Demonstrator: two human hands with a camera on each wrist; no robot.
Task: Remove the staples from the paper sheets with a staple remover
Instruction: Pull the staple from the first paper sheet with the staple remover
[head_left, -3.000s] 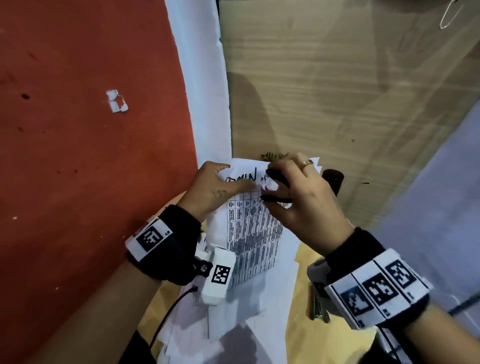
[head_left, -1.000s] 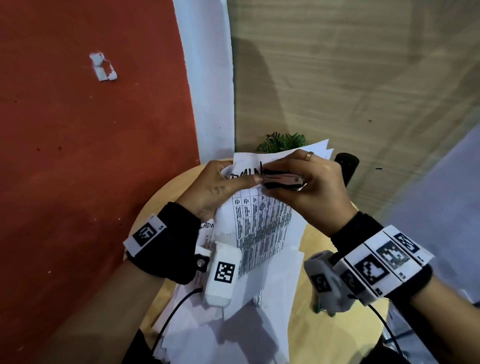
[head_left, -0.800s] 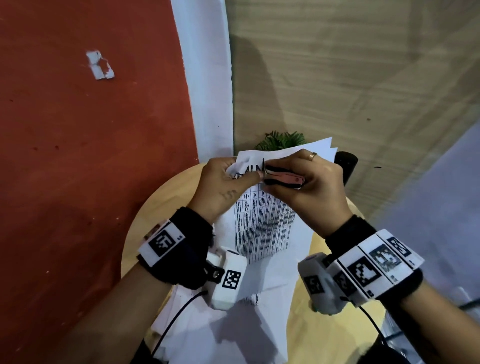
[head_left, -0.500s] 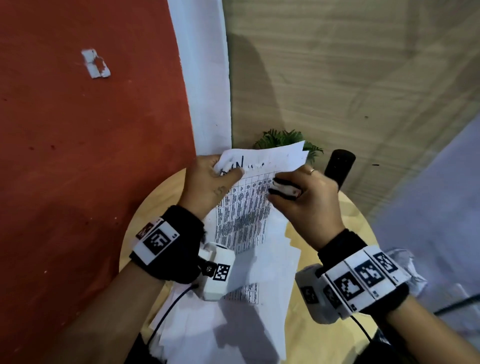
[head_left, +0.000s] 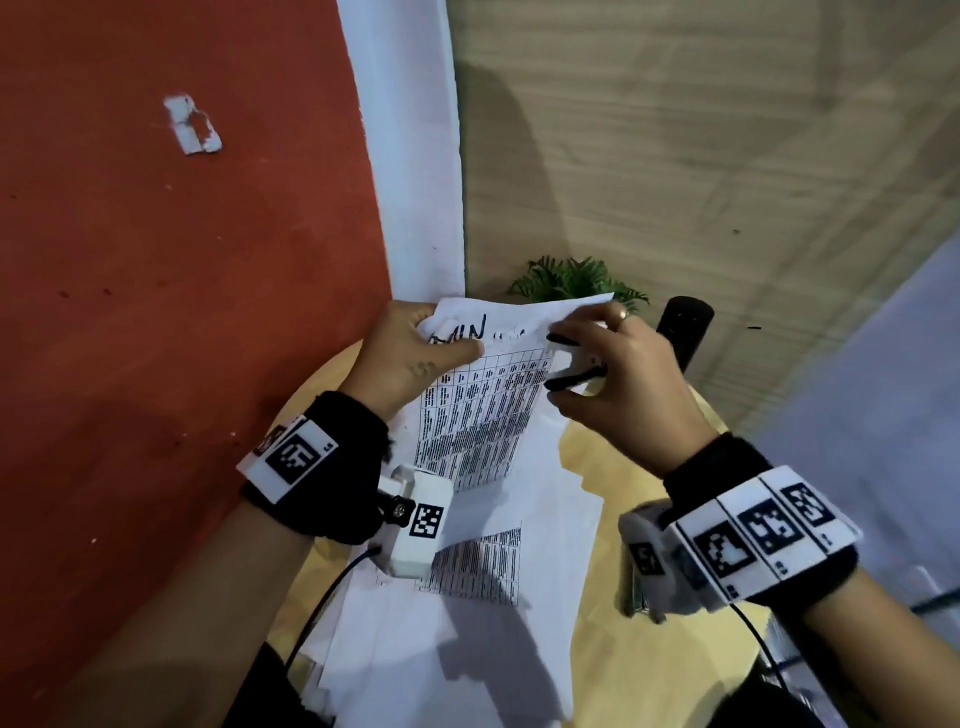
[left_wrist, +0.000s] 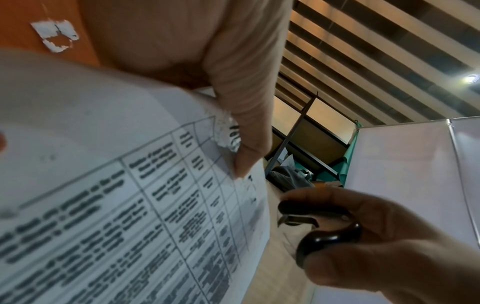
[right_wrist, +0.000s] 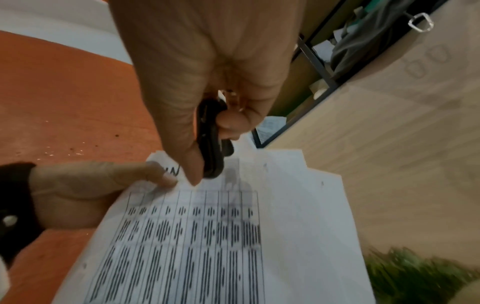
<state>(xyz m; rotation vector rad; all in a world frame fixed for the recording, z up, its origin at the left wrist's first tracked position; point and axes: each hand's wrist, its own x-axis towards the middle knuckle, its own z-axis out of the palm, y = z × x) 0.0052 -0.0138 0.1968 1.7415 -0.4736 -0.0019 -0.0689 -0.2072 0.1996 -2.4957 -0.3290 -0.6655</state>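
A set of printed paper sheets (head_left: 483, 410) with a table on it is held up above the round table. My left hand (head_left: 415, 358) pinches its top left corner, thumb on the front; the corner looks torn in the left wrist view, where the sheets (left_wrist: 109, 205) fill the frame. My right hand (head_left: 618, 384) grips a black staple remover (head_left: 571, 364) beside the sheets' right edge. In the left wrist view the staple remover (left_wrist: 319, 226) hangs clear of the paper. In the right wrist view the staple remover (right_wrist: 211, 139) sits just above the sheets (right_wrist: 207, 236).
More loose sheets (head_left: 467, 623) lie piled on the round wooden table (head_left: 608, 665). A small green plant (head_left: 571, 280) and a black cylinder (head_left: 680, 327) stand at the table's back. A red wall (head_left: 156, 312) is on the left, a wood panel behind.
My right hand with the staple remover has come off the sheets' top corner and moved right. My left hand keeps its pinch on the sheets.
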